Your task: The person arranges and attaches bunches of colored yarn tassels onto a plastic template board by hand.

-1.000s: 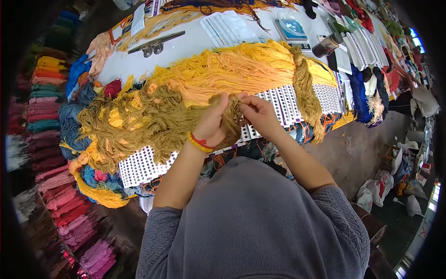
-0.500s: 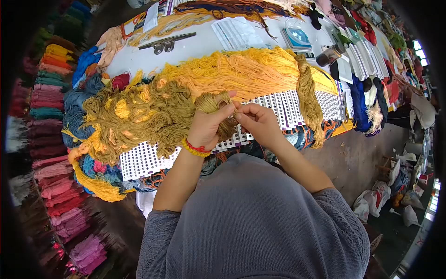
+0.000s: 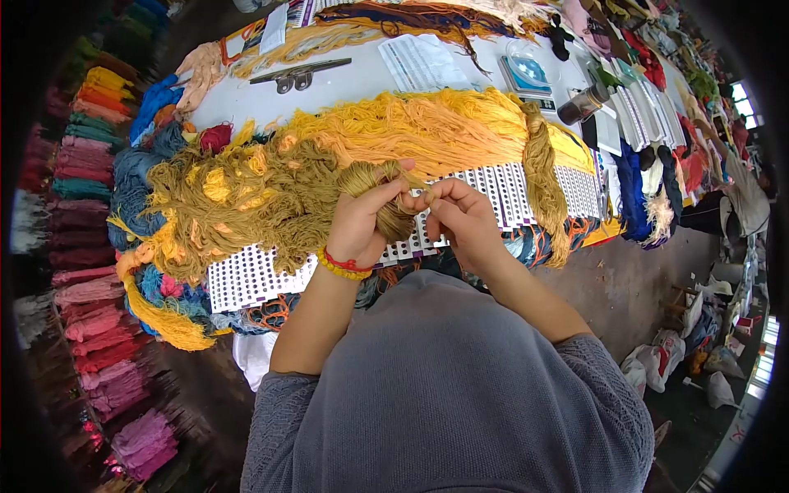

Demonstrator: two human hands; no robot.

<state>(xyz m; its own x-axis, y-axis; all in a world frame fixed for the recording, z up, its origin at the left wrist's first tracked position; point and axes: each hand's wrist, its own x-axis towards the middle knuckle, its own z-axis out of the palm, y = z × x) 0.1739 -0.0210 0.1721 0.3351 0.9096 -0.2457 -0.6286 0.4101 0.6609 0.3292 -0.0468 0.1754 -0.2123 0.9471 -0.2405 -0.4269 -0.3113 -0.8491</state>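
Note:
My left hand (image 3: 358,220), with red and yellow bands at the wrist, is closed around an olive-gold skein of yarn (image 3: 396,223). My right hand (image 3: 467,220) is just to its right, thumb and fingertips pinched together on a thin bit of the same yarn drawn out from the skein. The fingertips of both hands almost meet, and the exact grip on the strand is partly hidden. Beside my left hand spreads a loose heap of olive yarn (image 3: 288,205). Behind the hands lies a broad layer of yellow and peach yarn (image 3: 436,127).
White cards with rows of dark holes (image 3: 255,283) line the table's near edge. A twisted olive skein (image 3: 538,168) hangs over them at right. Farther back are a metal clip bar (image 3: 300,76), a printed sheet (image 3: 421,63), a scale (image 3: 526,72) and a jar (image 3: 583,100). Another person (image 3: 746,197) is at far right.
My right hand has shifted slightly right and turned, drawing a short stretch of yarn from the skein. My left hand keeps its hold. The person at far right shows more clearly.

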